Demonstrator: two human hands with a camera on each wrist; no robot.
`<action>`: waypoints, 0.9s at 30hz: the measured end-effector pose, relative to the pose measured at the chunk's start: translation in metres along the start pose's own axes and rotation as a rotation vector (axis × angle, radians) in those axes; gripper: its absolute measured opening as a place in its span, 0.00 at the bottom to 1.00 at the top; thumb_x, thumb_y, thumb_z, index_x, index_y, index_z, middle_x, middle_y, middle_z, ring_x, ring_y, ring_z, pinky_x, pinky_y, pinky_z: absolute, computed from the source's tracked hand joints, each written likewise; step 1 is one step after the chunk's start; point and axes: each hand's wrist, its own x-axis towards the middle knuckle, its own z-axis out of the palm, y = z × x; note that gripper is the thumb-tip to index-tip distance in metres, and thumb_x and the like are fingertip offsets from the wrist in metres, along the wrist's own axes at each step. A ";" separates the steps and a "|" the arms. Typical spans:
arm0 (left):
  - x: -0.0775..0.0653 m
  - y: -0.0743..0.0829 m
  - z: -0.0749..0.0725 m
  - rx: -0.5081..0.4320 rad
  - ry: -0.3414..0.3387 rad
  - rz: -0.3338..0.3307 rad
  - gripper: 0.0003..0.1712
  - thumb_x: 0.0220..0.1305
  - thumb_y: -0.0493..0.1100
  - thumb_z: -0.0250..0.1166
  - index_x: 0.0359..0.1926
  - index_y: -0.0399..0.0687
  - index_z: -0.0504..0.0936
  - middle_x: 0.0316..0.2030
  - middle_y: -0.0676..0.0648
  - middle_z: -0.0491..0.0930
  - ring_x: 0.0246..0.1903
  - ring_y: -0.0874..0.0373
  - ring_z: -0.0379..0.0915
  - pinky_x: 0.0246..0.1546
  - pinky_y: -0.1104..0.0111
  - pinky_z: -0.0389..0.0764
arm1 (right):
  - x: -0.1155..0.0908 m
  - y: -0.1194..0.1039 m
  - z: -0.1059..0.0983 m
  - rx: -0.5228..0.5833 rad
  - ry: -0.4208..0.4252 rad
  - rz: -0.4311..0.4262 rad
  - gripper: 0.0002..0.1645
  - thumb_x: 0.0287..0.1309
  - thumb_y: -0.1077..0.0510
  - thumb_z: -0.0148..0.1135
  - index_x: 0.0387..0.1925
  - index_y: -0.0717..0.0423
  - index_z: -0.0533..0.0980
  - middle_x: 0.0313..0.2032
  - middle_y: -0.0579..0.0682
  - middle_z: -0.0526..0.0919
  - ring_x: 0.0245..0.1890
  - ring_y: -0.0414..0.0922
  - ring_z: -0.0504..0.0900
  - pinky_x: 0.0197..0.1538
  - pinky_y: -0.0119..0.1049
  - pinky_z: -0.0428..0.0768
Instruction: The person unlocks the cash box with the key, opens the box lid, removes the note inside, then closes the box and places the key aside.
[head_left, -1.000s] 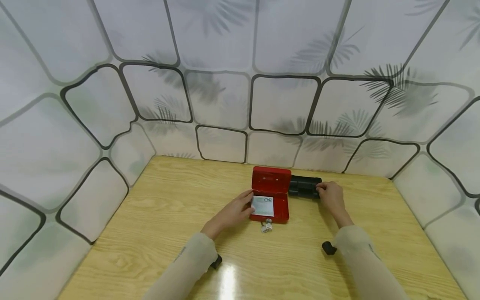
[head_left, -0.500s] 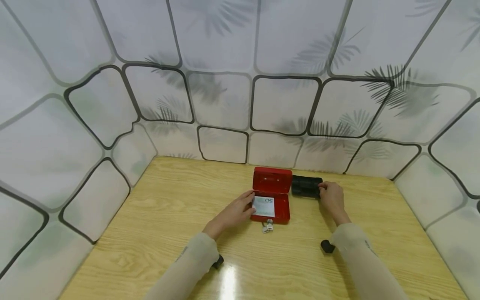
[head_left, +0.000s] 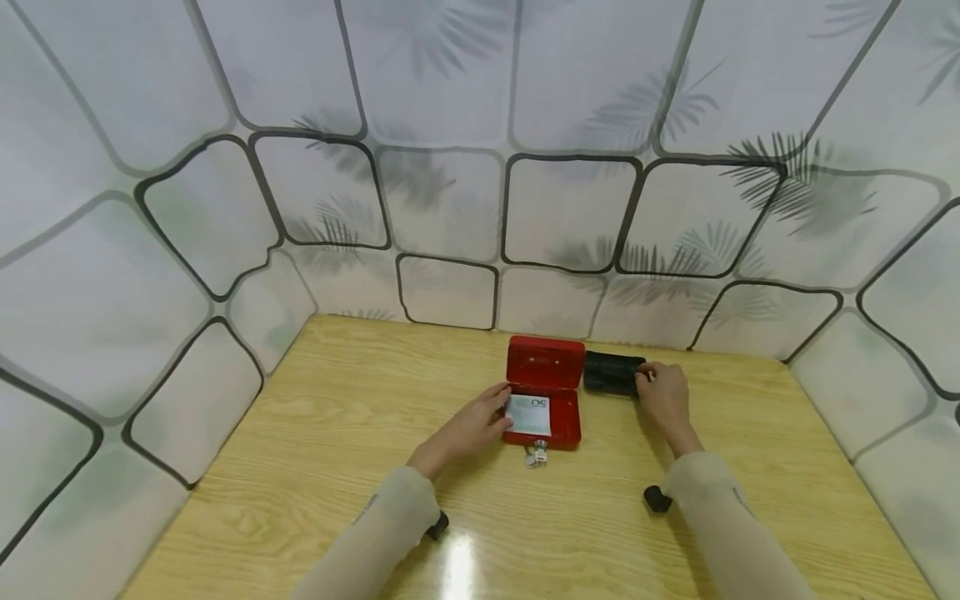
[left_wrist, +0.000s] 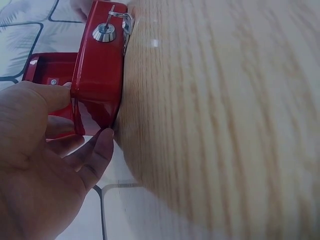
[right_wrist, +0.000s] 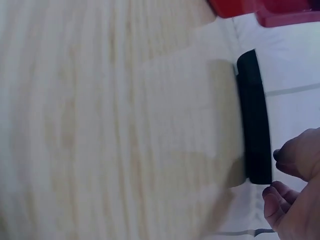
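An opened red cash box [head_left: 566, 417] stands on the table, lid raised at the back. Inside on the left lies a pale banknote [head_left: 528, 417] marked 50. Keys hang from the front lock [left_wrist: 104, 32]. My left hand [head_left: 472, 422] holds the box's left side, thumb at the rim and fingertips low on the wall, as the left wrist view shows. Right of the lid lies a black tray-like piece [head_left: 613, 373], its exact kind unclear. At its right end is my right hand [head_left: 663, 398]; in the right wrist view, thumb and bent fingertips sit close around that end, the thumb slightly apart.
The wooden table [head_left: 360, 375] meets a patterned fabric wall [head_left: 450, 200] behind the box, with more fabric at both sides. Small black wrist devices [head_left: 657, 499] show by the sleeve cuffs. Bare wood extends to the left and front of the box.
The black piece's visible face has altered a little, appearing flatter now than a second ago. Both hands stay nearly in place; the whole view shifts slightly.
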 end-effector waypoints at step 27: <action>0.001 0.003 -0.001 0.026 -0.004 0.005 0.35 0.78 0.42 0.59 0.77 0.29 0.60 0.78 0.36 0.56 0.76 0.43 0.55 0.73 0.52 0.62 | -0.048 -0.055 -0.021 0.186 -0.020 -0.096 0.22 0.73 0.59 0.62 0.59 0.73 0.77 0.44 0.64 0.85 0.44 0.58 0.84 0.43 0.40 0.82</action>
